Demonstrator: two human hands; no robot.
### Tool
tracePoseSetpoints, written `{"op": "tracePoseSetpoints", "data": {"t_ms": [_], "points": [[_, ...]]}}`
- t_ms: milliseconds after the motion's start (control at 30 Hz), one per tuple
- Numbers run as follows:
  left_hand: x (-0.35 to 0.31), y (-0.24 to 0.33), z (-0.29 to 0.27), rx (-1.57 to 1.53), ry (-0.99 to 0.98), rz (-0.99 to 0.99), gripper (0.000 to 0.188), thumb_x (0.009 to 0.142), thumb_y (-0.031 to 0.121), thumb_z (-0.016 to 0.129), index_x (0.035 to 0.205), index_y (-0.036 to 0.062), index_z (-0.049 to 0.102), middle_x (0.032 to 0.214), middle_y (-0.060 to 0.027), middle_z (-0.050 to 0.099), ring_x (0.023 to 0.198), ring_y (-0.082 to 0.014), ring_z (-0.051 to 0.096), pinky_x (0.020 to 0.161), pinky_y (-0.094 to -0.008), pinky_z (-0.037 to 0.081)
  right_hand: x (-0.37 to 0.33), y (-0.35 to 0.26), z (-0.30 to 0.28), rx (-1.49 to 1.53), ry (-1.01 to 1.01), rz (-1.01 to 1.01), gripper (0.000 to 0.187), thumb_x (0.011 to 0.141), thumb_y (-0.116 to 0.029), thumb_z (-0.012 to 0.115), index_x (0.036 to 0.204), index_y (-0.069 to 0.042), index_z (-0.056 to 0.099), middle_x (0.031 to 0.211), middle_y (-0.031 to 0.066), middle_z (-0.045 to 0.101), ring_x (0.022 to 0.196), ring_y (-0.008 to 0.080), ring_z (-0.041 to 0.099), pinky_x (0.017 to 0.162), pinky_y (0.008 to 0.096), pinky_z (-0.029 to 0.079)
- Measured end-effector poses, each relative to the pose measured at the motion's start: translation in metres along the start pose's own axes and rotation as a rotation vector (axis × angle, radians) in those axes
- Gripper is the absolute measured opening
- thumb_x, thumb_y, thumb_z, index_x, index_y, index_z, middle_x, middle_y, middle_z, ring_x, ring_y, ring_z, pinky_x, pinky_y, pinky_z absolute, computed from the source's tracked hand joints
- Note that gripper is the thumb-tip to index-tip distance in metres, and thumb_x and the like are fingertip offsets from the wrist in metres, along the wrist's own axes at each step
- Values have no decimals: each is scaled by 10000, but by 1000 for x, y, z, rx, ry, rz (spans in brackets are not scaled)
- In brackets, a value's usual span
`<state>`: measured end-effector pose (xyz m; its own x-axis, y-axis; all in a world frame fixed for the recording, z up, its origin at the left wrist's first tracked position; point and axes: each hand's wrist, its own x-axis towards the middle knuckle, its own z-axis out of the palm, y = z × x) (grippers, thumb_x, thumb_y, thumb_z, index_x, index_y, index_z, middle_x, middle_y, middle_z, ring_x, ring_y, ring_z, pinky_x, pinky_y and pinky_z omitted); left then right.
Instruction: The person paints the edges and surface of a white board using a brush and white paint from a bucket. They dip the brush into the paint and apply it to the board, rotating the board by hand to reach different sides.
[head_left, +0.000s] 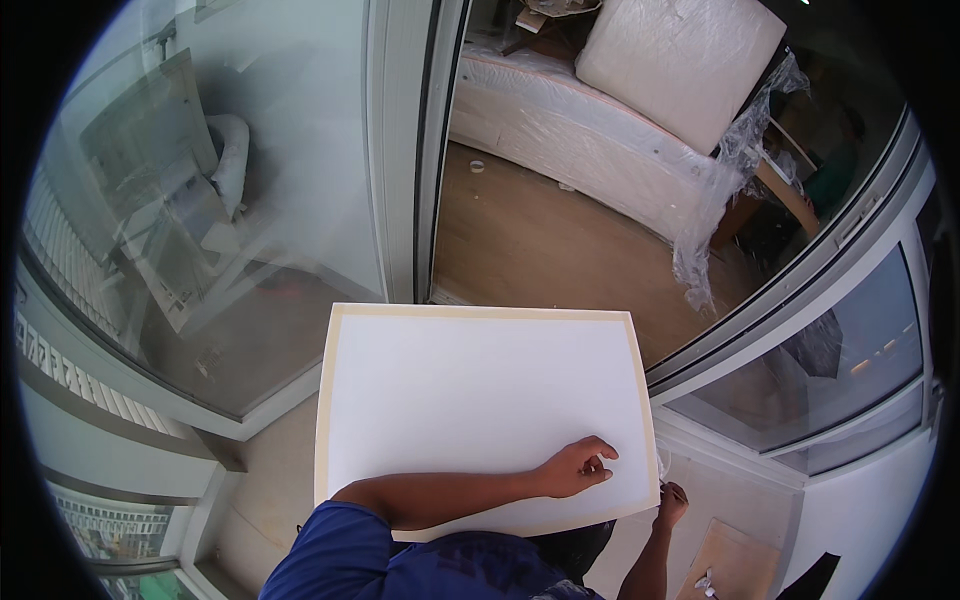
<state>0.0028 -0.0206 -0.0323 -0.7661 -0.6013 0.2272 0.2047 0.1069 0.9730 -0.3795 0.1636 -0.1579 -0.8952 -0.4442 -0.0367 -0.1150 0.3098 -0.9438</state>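
One head camera is looking steeply down from above the shoulders, close over the white panel [480, 410], facing forward through the open doorway to the floor [530, 240] beyond. Its fisheye is bending edges near the rim.

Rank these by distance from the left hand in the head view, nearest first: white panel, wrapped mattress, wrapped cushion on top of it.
1. White panel: directly under the left hand, which rests on its lower right part.
2. Wrapped mattress: on the wooden floor past the sliding door, ahead of the panel.
3. Wrapped cushion: atop the mattress, farthest, upper right.
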Motion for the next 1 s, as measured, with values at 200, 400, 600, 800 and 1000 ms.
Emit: {"op": "tracePoseSetpoints", "data": {"t_ms": [200,400,600,800,1000], "points": [[-6,5,-11,-188,32,-145,311,1060,67,713,1358,57,622,1018,-16,659,946,-91,625,836,-260,520,-27,-15,1,136,34,99,250,997,-136,736,1199,9,761,1019,115,805,787,164,753,608,276,530],[-5,24,-19,-232,17,-249,319,1071,96,691,1377,34,627,1050,-58,712,992,-127,667,871,-322,556,-49,-21,-8,296,99,148,218,1016,-136,732,1188,-6,768,1047,104,810,823,165,756,631,279,545],[-3,23,-18,-271,39,-276,321,1068,67,680,1381,18,627,1227,-59,689,1043,-161,670,878,-343,549,-58,-4,-16,290,105,143,217,1007,-124,725,1179,1,770,1040,95,808,821,155,756,626,277,544],[-3,23,-20,-286,57,-296,304,1062,47,664,1363,19,626,1347,-63,649,1050,-173,661,872,-348,535,-59,14,-15,191,91,138,231,970,-127,734,1161,-9,792,1003,84,811,819,144,760,638,274,556],[-2,33,-15,-279,65,-316,302,1063,45,633,1364,24,617,1358,-70,646,1042,-177,650,880,-356,529,-30,33,2,-385,44,-148,214,887,-119,745,1068,-53,839,957,142,828,872,247,801,776,368,635]]}}
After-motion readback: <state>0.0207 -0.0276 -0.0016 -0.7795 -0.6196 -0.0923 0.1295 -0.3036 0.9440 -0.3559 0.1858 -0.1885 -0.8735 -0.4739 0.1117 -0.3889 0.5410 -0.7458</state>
